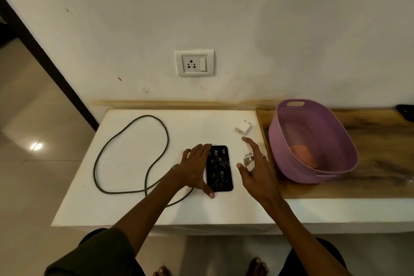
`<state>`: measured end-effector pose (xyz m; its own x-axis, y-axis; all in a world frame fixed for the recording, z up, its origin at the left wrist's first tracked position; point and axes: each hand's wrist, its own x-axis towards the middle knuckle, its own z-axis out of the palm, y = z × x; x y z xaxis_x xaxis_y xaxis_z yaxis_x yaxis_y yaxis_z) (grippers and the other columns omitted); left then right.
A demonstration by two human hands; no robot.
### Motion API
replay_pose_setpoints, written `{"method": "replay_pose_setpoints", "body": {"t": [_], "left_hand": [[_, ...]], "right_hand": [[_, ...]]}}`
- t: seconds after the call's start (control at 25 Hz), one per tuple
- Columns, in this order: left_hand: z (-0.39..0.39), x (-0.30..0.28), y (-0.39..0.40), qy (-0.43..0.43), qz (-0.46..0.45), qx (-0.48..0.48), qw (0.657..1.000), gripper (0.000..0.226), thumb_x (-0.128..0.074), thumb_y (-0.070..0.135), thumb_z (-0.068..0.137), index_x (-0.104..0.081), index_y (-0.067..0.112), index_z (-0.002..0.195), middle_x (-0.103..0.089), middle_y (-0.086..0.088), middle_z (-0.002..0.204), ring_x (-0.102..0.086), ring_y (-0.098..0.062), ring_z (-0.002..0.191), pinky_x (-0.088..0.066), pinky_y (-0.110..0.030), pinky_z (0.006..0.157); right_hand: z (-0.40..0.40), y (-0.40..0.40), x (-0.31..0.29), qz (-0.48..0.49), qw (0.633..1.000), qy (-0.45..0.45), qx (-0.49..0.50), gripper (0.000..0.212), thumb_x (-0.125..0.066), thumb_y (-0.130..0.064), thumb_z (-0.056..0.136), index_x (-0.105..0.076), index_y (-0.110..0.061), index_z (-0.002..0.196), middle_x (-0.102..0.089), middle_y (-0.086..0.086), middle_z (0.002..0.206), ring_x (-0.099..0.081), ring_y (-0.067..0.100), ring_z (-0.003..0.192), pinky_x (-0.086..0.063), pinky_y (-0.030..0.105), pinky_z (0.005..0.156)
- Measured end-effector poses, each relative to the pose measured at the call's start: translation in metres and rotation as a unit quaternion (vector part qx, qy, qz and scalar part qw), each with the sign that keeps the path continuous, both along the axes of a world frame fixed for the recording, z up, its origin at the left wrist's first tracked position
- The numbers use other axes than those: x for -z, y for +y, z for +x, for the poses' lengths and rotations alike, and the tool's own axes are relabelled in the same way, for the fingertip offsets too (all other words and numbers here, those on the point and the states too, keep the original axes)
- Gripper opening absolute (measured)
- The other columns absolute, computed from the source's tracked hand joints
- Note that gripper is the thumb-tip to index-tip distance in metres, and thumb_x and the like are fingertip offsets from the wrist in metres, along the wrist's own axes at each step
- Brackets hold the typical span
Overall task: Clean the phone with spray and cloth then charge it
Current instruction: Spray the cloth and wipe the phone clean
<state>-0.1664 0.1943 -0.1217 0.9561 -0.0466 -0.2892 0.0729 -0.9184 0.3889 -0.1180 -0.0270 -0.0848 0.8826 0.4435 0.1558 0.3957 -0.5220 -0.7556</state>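
A black phone (220,169) lies flat on the white table (134,208), its screen speckled with droplets. My left hand (195,167) lies along its left side, fingertips at the top corner and thumb at the bottom edge, holding it. A small clear spray bottle (247,160) stands just right of the phone. My right hand (257,168) is spread around the bottle, fingers apart, not closed on it. An orange cloth (302,154) lies inside the purple basket (291,170). A dark charging cable (134,141) loops on the left; a white adapter (244,127) lies at the back.
A wall socket with a switch (194,63) sits above the table. The purple basket stands on a wooden counter (380,152) at the right. A dark object (406,112) lies at the far right edge. My bare feet show on the tiled floor below.
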Motion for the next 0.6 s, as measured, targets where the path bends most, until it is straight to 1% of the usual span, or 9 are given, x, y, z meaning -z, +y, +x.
{"method": "replay_pose_setpoints", "body": {"t": [0.04, 0.12, 0.2, 0.32, 0.4, 0.48, 0.6], "left_hand": [[0.001, 0.001, -0.001, 0.007, 0.008, -0.002, 1.0, 0.152, -0.085, 0.071, 0.042, 0.006, 0.02, 0.154, -0.009, -0.003, 0.161, -0.006, -0.027, 0.15, -0.003, -0.054, 0.121], [0.002, 0.001, -0.001, 0.021, 0.009, -0.011, 1.0, 0.156, -0.086, 0.069, 0.042, 0.01, 0.019, 0.154, -0.005, -0.004, 0.163, -0.002, -0.028, 0.15, 0.0, -0.055, 0.121], [0.003, 0.001, 0.0, 0.024, 0.008, -0.013, 1.0, 0.157, -0.086, 0.069, 0.041, 0.012, 0.019, 0.153, -0.005, -0.005, 0.163, -0.002, -0.029, 0.15, 0.001, -0.054, 0.12], [0.003, 0.001, 0.0, 0.024, 0.011, -0.012, 1.0, 0.158, -0.086, 0.069, 0.041, 0.013, 0.019, 0.154, -0.006, -0.005, 0.163, -0.003, -0.029, 0.15, 0.002, -0.054, 0.119], [0.003, 0.001, -0.001, 0.028, 0.014, -0.013, 0.999, 0.158, -0.086, 0.069, 0.041, 0.012, 0.018, 0.154, -0.006, -0.005, 0.163, -0.002, -0.028, 0.151, 0.002, -0.053, 0.119], [0.004, 0.002, -0.001, 0.027, 0.019, -0.013, 0.999, 0.159, -0.086, 0.07, 0.04, 0.012, 0.018, 0.154, -0.005, -0.005, 0.164, -0.001, -0.028, 0.151, 0.002, -0.053, 0.12], [0.005, 0.002, 0.0, 0.028, 0.024, -0.013, 0.999, 0.159, -0.085, 0.071, 0.039, 0.012, 0.018, 0.154, -0.003, -0.006, 0.164, 0.003, -0.028, 0.152, 0.003, -0.054, 0.119]], "right_hand": [[-0.001, -0.002, 0.004, -0.016, 1.0, -0.002, 0.008, 0.073, -0.066, -0.021, 0.086, -0.025, -0.043, 0.143, -0.051, -0.008, 0.14, -0.058, 0.015, 0.116, -0.048, 0.028, 0.095], [-0.004, -0.004, 0.011, -0.042, 0.999, -0.014, 0.017, 0.071, -0.065, -0.021, 0.087, -0.025, -0.044, 0.142, -0.062, -0.002, 0.124, -0.063, 0.013, 0.097, -0.055, 0.029, 0.086], [-0.005, -0.003, 0.015, -0.08, 0.996, -0.04, 0.031, 0.068, -0.06, -0.021, 0.089, -0.024, -0.043, 0.143, -0.066, 0.003, 0.111, -0.062, 0.011, 0.082, -0.058, 0.029, 0.077], [-0.006, -0.003, 0.017, -0.201, 0.974, -0.076, 0.07, 0.076, -0.062, -0.019, 0.089, -0.018, -0.04, 0.147, -0.066, 0.006, 0.112, -0.063, 0.014, 0.074, -0.055, 0.025, 0.069], [-0.007, -0.004, 0.017, -0.269, 0.955, -0.086, 0.095, 0.083, -0.065, -0.014, 0.087, -0.016, -0.038, 0.149, -0.065, 0.009, 0.114, -0.061, 0.013, 0.071, -0.055, 0.026, 0.065], [-0.009, -0.007, 0.016, -0.302, 0.94, -0.109, 0.113, 0.082, -0.065, -0.008, 0.086, -0.02, -0.033, 0.15, -0.067, 0.014, 0.109, -0.058, 0.014, 0.064, -0.054, 0.028, 0.06], [-0.01, -0.01, 0.01, -0.327, 0.921, -0.17, 0.126, 0.079, -0.067, -0.005, 0.085, -0.026, -0.026, 0.148, -0.069, 0.017, 0.094, -0.057, 0.017, 0.055, -0.05, 0.028, 0.053]]}}
